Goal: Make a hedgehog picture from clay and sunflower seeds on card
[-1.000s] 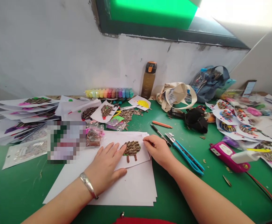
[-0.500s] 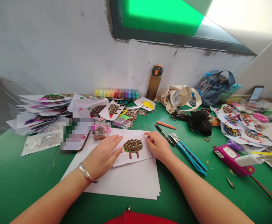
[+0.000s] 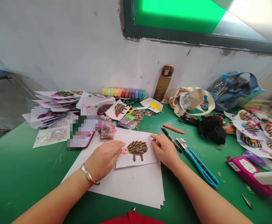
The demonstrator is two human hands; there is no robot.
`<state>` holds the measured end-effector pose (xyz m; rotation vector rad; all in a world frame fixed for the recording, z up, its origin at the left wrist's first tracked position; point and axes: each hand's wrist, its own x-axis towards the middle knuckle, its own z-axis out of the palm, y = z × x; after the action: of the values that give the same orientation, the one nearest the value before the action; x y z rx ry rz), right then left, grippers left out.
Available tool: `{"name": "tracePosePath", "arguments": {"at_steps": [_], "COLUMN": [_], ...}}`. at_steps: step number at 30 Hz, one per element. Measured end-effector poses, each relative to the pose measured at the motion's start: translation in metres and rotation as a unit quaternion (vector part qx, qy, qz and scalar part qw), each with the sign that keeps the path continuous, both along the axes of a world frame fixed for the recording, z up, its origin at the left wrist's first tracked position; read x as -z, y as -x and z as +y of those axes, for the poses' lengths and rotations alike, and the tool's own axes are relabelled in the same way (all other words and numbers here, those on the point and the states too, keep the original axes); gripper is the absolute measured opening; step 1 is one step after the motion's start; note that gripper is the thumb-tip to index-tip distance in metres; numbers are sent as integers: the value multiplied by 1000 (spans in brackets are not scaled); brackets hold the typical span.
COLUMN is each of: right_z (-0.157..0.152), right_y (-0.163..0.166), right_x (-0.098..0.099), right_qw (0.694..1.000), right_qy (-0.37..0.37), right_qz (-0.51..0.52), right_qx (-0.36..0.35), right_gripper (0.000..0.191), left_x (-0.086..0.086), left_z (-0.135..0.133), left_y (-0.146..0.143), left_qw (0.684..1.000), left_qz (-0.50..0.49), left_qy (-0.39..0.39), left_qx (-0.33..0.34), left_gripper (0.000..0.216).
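Note:
A small white paper card (image 3: 120, 162) carries a hedgehog figure (image 3: 137, 147) with a back of striped sunflower seeds, a pink face, green trim and brown legs. It lies on larger white sheets (image 3: 136, 188). My left hand (image 3: 105, 155), with a silver bangle at the wrist, holds the card's left edge, fingers together and pointing right. At the upper right edge, my right hand (image 3: 165, 151) grips the card with bent fingers. The undersides of both hands are hidden.
Behind are a phone (image 3: 81, 132), a brown clay packet (image 3: 107, 130), loose seeds (image 3: 140, 115) and a bottle (image 3: 163, 82). A pen (image 3: 172, 139), orange pencil (image 3: 174, 128) and blue cutter (image 3: 200, 165) lie right. A magenta glue gun (image 3: 250, 175) and stacked cards (image 3: 54, 105) flank the sheets.
The left thumb has drawn in toward the fingers, uncovering the hedgehog's pink face. The right hand stays at the card's right edge. The camera view has turned slightly left.

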<state>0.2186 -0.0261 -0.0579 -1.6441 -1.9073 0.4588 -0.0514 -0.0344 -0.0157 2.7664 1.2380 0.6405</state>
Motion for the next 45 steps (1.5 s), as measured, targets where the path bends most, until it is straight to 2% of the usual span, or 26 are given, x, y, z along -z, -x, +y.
{"name": "tracePosePath", "arguments": {"at_steps": [4,9,17,25,28,30,34,37,41,45], "right_z": [0,-1,-2,-7,-4,2,27,54,86,102], "right_y": [0,2,5,0,-2,2,26,57,98,115], "right_x": [-2,-2,-2,0,-9,-24,-61,-74,-66,-49], "right_qw": [1000,999,998,1000,1000,999,992,982,960,954], "right_qy": [4,7,16,10,-3,-16,-31,-47,-81,-84], "right_qz": [-7,-42,-63,-3,-9,-40,-100,-132,-221,-246], "right_qx": [0,-1,-4,4,20,18,-67,-130,-153,-150], "right_gripper": [32,38,34,27,26,23,24,27,26,25], "left_x": [1,12,16,11,10,10,7,5,5,6], "left_z": [-5,-6,-2,-4,-7,-9,-11,-10,-8,-6], "left_y": [0,-1,4,4,4,4,4,5,9,12], "left_qw": [999,997,997,994,994,994,992,992,990,988], "left_qz": [3,21,-11,-61,-79,-91,-105,-109,-119,-125], "left_qy": [-14,-6,29,72,49,37,39,51,66,85], "left_qx": [46,76,72,61,55,53,53,47,41,39], "left_gripper": [33,33,31,27,25,25,24,24,25,25]}}
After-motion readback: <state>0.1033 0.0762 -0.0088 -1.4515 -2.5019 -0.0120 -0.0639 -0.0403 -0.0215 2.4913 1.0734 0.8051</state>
